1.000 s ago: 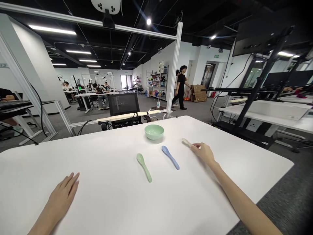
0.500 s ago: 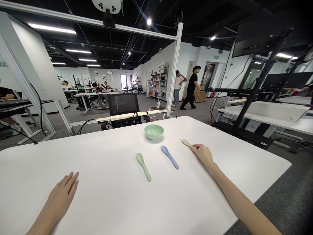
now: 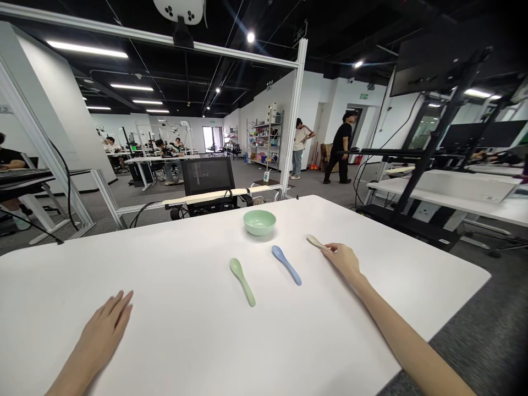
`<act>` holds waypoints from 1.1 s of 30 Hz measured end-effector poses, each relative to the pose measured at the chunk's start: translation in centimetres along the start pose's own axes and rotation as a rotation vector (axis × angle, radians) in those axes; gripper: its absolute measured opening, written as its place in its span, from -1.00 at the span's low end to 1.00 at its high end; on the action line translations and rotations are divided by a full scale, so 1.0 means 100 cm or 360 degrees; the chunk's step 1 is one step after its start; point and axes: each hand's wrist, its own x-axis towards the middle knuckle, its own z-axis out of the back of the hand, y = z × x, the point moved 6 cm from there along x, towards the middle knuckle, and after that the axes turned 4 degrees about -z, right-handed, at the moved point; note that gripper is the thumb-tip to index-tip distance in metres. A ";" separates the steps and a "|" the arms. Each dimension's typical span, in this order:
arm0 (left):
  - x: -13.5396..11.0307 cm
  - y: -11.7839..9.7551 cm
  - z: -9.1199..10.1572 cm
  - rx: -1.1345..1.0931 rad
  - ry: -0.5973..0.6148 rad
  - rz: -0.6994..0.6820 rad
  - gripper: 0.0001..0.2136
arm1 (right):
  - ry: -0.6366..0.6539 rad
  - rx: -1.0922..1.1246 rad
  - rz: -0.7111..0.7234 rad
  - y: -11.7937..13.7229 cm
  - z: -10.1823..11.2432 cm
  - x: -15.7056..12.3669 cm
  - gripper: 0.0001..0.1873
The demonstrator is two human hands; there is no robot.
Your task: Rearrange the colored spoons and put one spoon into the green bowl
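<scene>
your left hand (image 3: pixel 101 335) lies spread on the bench (image 3: pixel 173 264). your right hand (image 3: pixel 344 261) touches the cream spoon (image 3: pixel 317 241), but i cannot tell if it pinches.

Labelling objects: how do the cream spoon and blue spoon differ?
The cream spoon is pale; the blue spoon is blue. The right hand touches the cream spoon, while the blue spoon sits untouched. The hand covers the cream spoon's near end; the blue spoon shows whole. Both lie flat on the white table.

Pale cream spoon (image 3: pixel 315 241), lying flat
</scene>
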 end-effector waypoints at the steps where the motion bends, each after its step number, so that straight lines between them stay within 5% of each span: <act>1: 0.000 0.000 -0.001 -0.0006 0.0007 -0.0015 -0.36 | -0.0004 -0.0001 -0.0002 0.000 0.000 0.000 -0.64; 17: -0.001 0.002 -0.002 -0.0041 0.0042 0.0070 -0.31 | -0.0155 -0.0060 0.0087 -0.008 -0.009 0.007 -0.63; 22: -0.001 -0.001 0.001 -0.0012 0.0045 0.0064 -0.32 | -0.0345 -0.0009 0.0441 0.012 -0.009 0.005 -0.56; 28: 0.000 -0.004 0.006 -0.0019 0.0040 0.0074 -0.34 | 0.0014 0.0071 0.1058 0.070 -0.035 -0.021 -0.53; 33: 0.000 -0.005 0.007 -0.0038 0.0020 0.0065 -0.33 | 0.0261 0.0107 0.1142 0.088 -0.059 -0.035 -0.49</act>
